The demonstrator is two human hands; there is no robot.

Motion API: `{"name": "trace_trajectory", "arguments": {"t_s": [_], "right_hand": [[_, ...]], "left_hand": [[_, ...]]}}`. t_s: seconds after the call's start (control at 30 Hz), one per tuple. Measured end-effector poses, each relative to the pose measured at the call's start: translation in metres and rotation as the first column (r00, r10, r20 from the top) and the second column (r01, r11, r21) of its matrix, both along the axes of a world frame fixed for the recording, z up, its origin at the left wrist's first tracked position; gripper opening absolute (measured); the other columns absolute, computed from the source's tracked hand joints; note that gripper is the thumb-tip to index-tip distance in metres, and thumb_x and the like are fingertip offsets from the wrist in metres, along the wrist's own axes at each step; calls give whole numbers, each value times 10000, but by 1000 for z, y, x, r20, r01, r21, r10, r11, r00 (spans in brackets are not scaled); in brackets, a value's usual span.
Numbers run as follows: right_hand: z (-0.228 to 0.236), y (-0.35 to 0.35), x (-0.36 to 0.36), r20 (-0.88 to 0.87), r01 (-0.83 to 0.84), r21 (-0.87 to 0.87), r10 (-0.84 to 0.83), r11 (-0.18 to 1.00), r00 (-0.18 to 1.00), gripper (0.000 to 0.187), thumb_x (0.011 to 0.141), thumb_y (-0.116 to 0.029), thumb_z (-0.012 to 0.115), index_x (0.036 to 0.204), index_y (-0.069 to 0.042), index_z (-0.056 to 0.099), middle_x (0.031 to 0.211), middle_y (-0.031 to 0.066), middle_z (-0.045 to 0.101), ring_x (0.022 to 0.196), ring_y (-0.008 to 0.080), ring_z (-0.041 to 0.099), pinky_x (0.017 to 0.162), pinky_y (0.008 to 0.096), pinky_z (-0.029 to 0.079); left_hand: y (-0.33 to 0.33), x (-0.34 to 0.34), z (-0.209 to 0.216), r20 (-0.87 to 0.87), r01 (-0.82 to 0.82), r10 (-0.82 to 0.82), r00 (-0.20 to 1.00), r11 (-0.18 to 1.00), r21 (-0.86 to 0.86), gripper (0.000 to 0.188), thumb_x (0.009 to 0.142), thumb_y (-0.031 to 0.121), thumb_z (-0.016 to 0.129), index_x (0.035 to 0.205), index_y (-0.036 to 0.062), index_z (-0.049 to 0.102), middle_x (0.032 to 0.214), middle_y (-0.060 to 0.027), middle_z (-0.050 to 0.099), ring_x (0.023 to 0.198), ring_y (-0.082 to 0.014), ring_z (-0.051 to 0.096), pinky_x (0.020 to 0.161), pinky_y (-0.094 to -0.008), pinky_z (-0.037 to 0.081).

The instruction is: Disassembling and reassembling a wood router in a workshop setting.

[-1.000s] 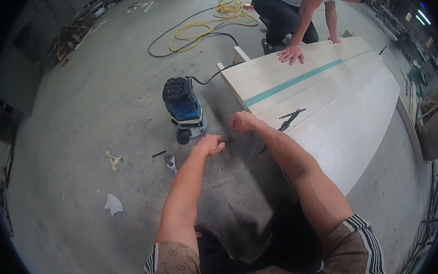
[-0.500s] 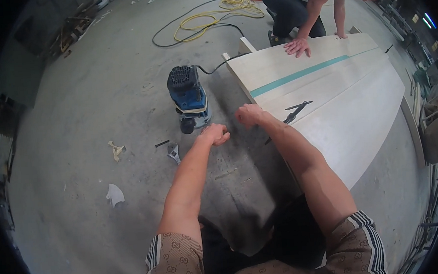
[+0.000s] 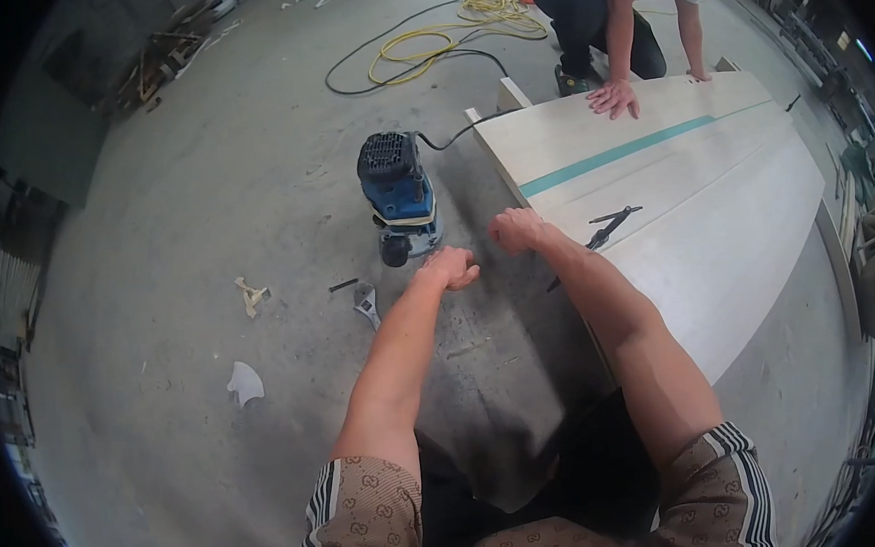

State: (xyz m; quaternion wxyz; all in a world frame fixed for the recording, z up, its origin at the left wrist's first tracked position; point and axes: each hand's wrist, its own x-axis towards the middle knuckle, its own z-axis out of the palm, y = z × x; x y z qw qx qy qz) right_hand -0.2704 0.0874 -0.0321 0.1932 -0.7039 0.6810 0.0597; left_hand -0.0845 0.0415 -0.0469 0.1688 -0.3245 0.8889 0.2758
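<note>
I note the left grip [image 3: 447, 269] partly curled, apparently bare; the right grip [image 3: 517, 229] folded, contents undeterminable; the blue router [image 3: 397, 189] upright just beyond the left grip, presumably stood so for stability.

Illumination: dim, diffuse. A lit tube [image 3: 864, 50] shows beyond the right edge of the floor [image 3: 174, 219]. Soft shadow lies along the left edge of the board [image 3: 715, 226]. Fisheye distortion bends the periphery; corners vignette black.

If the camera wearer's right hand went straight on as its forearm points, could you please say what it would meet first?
The right hand would likely meet the blue power tool first, though one view leaves relative heights uncertain.
</note>
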Motion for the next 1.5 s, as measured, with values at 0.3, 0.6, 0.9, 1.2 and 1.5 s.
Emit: {"name": "trace_trajectory", "arguments": {"t_s": [0.3,0.6,0.9,1.2,1.5], "right_hand": [[-5,-2,-4,53,33,11,-34,999,998,145,693,-121,593,804,-173,671,775,68,672,781,265,651,676,391,513],[-7,-1,-3,25,3,28,-4,1000,1000,153,688,-133,597,810,-186,671,814,72,669,818,271,642,699,394,512],[-2,-1,-6,65,-110,88,104,990,992,116,685,-89,621,777,-143,669,732,54,670,715,238,655,630,356,522],[-17,-7,-10,259,-93,317,8,944,966,96,658,-70,694,753,-85,688,665,50,661,566,151,627,505,300,497],[-13,-11,-7,359,-96,291,-15,952,933,204,642,-16,653,835,-66,698,741,57,678,642,146,652,592,289,523]], "left_hand": [[4,-2,9,9,-34,34,999,999,5,345,837,359,512,1094,154,615,1105,-138,612,1066,-337,553,919,-442,438],[3,0,10,19,-25,24,1000,1000,16,346,835,351,512,1096,146,612,1115,-138,607,1068,-322,551,919,-427,438],[-2,0,1,17,-5,5,1000,1000,20,351,842,357,510,1093,135,611,1107,-140,610,1069,-325,551,916,-432,439],[-2,-1,-1,30,-6,5,1000,1000,21,351,842,356,514,1106,143,607,1113,-143,607,1068,-328,552,916,-433,441],[0,2,0,-8,-26,26,1000,1000,17,358,831,366,514,1097,148,612,1041,-159,635,1041,-335,563,915,-424,434]]}}
